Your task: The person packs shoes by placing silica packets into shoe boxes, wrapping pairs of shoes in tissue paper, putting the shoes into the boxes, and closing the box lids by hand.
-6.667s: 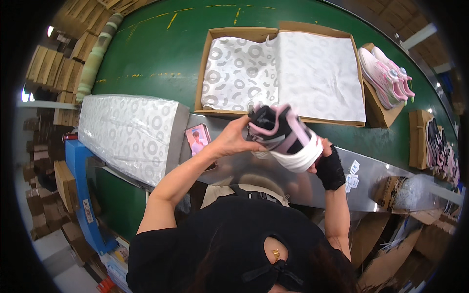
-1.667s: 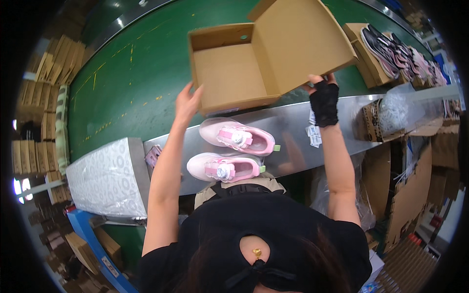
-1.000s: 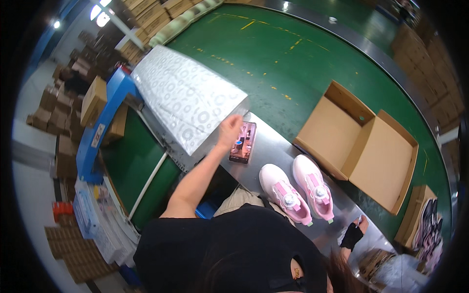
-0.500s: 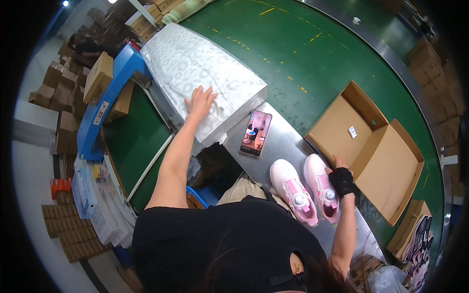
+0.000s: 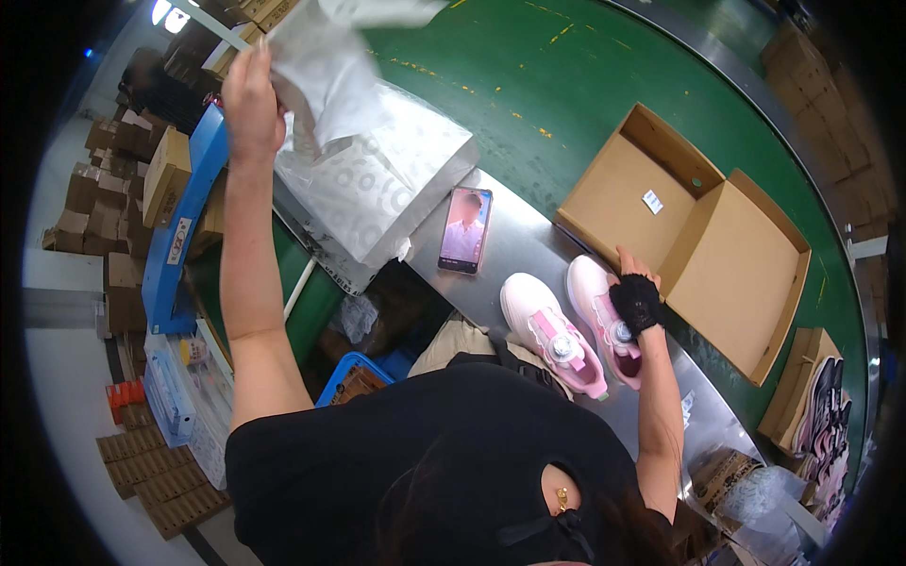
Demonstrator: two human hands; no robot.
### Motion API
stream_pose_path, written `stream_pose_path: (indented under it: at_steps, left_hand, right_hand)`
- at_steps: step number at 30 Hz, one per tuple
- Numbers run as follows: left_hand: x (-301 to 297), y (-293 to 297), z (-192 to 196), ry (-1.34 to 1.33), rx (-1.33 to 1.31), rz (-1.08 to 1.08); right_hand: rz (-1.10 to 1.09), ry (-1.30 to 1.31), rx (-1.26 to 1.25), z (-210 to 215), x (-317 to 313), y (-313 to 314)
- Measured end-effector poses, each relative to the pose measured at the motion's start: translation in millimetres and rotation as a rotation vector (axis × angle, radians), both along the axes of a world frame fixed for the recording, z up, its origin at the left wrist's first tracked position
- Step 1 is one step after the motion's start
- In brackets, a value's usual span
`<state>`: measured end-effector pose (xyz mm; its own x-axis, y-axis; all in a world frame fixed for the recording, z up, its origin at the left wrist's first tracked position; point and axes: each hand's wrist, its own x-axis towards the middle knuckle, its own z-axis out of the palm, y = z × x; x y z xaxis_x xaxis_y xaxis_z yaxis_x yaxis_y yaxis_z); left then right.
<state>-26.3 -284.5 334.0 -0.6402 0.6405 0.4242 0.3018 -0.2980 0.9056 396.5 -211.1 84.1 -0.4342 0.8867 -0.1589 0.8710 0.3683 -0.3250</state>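
Observation:
My left hand is raised at the upper left, fingers closed on a thin whitish sheet of wrapping paper that is blurred by motion. Below it lies a stack of patterned silvery-white paper on the bench. My right hand, in a black fingerless glove, rests between a pink-and-white sneaker and an opened brown shoebox. Its visible fingers are stretched out along the box's near edge; the others are hidden. To the left of that shoe stands the matching sneaker, also with a dial on its tongue.
A phone with a lit screen lies on the metal bench beside the paper stack. Beyond runs a green surface. A blue frame stands at left, a blue crate below. More shoes sit at the lower right.
My left hand has risen from the paper stack toward the upper left, lifting a sheet off it. My right hand stays by the shoe and box. The view has shifted, and the phone's picture differs.

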Motion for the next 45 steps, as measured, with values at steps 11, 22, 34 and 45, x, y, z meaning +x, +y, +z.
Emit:
stream_pose_path:
  at_steps: [11, 22, 34, 45]
  left_hand:
    - [270.2, 68.7, 45.1, 0.199, 0.021, -1.011]
    - [283.0, 123.0, -105.2, 1.380, -0.124, -0.708]
    - [101.1, 160.9, -279.2, 0.496, -0.830, -0.236]
    - [241.9, 133.4, -285.4, -0.185, -0.665, -0.594]
  right_hand:
    - [-0.360, 1.624, -0.120, 180.9, -21.8, -40.6]
    - [-1.183, 1.586, 0.542, 70.6, 208.6, 25.2]
    - [-1.720, 1.534, 0.387, 40.3, 272.8, -62.4]
    - [0.192, 0.030, 0.602, 22.6, 19.8, -153.6]
